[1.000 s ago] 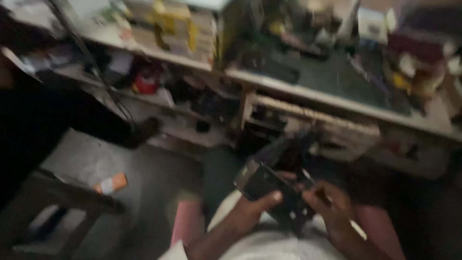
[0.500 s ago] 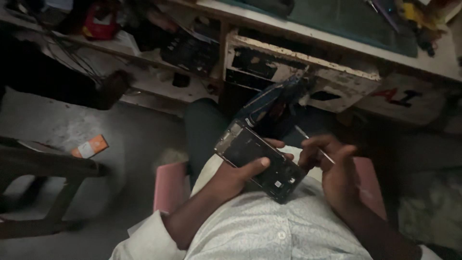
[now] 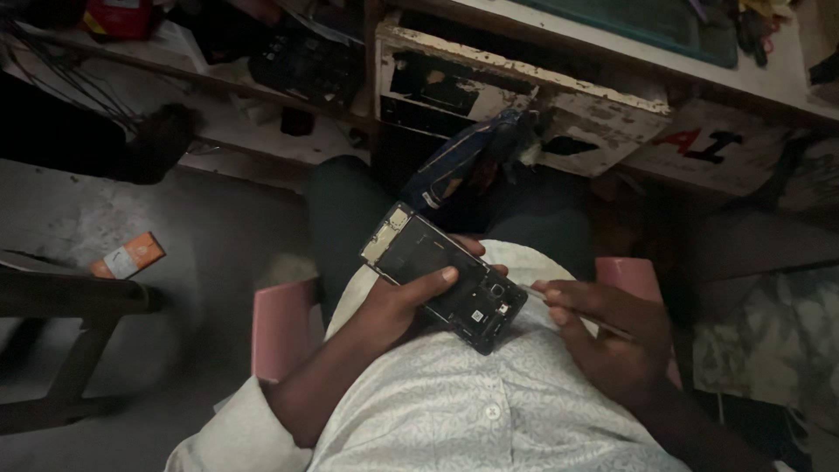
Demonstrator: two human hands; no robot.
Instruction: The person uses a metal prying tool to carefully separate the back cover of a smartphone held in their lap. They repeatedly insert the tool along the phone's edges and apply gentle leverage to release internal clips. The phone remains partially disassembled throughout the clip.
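**Opened phone held over the lap**

Since the earlier frame, little has been shifted. An opened phone (image 3: pixel 443 277) is clamped in the left hand (image 3: pixel 398 301) above the lap; a thin tool (image 3: pixel 572 312) is pinched by the right hand (image 3: pixel 603 336) fingers at its lower end.

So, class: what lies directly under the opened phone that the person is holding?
Under the opened phone are the left hand gripping it, and the pale patterned shirt over the lap. The phone's underside and the fingers beneath it are hidden.
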